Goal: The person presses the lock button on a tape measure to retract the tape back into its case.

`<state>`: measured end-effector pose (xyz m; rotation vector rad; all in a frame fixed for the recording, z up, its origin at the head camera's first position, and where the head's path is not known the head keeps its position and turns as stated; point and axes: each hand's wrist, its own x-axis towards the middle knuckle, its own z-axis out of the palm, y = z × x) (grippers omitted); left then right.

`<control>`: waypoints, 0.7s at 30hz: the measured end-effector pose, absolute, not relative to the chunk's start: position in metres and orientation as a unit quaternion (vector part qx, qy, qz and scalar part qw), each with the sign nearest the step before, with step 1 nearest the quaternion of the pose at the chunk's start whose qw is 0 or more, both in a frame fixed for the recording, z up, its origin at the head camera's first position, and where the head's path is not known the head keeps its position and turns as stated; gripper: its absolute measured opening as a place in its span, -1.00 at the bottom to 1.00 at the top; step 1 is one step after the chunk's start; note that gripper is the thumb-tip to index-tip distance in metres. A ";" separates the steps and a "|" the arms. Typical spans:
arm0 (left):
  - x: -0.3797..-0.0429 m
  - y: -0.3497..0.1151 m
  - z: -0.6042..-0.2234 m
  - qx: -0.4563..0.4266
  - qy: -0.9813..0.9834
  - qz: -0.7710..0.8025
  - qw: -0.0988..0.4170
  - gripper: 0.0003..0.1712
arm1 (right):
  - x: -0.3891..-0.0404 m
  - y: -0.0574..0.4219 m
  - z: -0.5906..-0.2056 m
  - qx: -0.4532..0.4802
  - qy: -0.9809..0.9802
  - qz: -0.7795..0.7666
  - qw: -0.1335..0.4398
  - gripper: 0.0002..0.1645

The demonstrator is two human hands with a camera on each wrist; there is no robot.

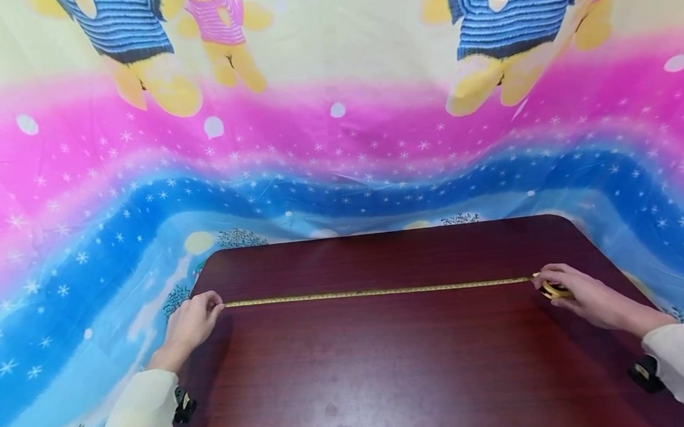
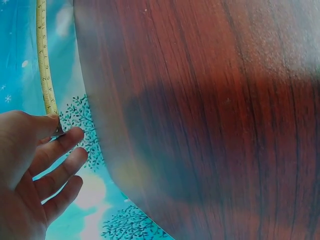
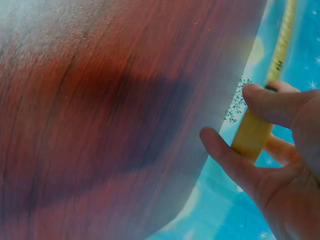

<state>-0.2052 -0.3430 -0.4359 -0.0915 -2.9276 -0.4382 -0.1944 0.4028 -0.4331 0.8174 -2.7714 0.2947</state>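
A yellow tape measure blade (image 1: 375,293) stretches nearly straight between both hands, above the dark reddish-brown table (image 1: 350,368). At its left end, my left hand (image 1: 193,321) pinches the metal end hook (image 2: 59,131) between thumb and index finger; the other fingers are spread in the left wrist view. My right hand (image 1: 584,296) grips the yellow and black tape measure case (image 1: 554,290) near the table's right side. In the right wrist view the case (image 3: 252,135) sits between thumb and fingers, with the blade leaving its top.
Behind and around the table hangs a cloth (image 1: 338,136) printed with bears, snowflakes and trees. The table's far edge (image 1: 389,232) has rounded corners. Black wrist devices (image 1: 184,405) sit at the cuffs of the pale sleeves (image 1: 134,414).
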 end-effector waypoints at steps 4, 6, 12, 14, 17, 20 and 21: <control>-0.205 -0.344 -0.436 -0.037 -0.985 -0.143 0.092 -0.86 | -0.195 0.404 -0.433 0.283 -0.945 0.117 0.112 -0.47; -0.205 -0.345 -0.437 -0.039 -0.985 -0.142 0.094 -0.87 | -0.194 0.404 -0.433 0.282 -0.945 0.121 0.113 -0.47; -0.206 -0.346 -0.437 -0.037 -0.984 -0.144 0.098 -0.87 | -0.195 0.404 -0.431 0.285 -0.942 0.126 0.126 -0.47; -0.206 -0.347 -0.436 -0.037 -0.984 -0.145 0.098 -0.87 | -0.195 0.403 -0.430 0.282 -0.942 0.127 0.129 -0.46; -0.205 -0.346 -0.436 -0.036 -0.984 -0.148 0.095 -0.86 | -0.195 0.403 -0.431 0.283 -0.941 0.129 0.135 -0.44; -0.204 -0.346 -0.435 -0.033 -0.984 -0.150 0.091 -0.85 | -0.195 0.402 -0.432 0.292 -0.935 0.133 0.149 -0.42; -0.204 -0.346 -0.435 -0.032 -0.984 -0.151 0.090 -0.85 | -0.195 0.402 -0.432 0.298 -0.933 0.134 0.154 -0.41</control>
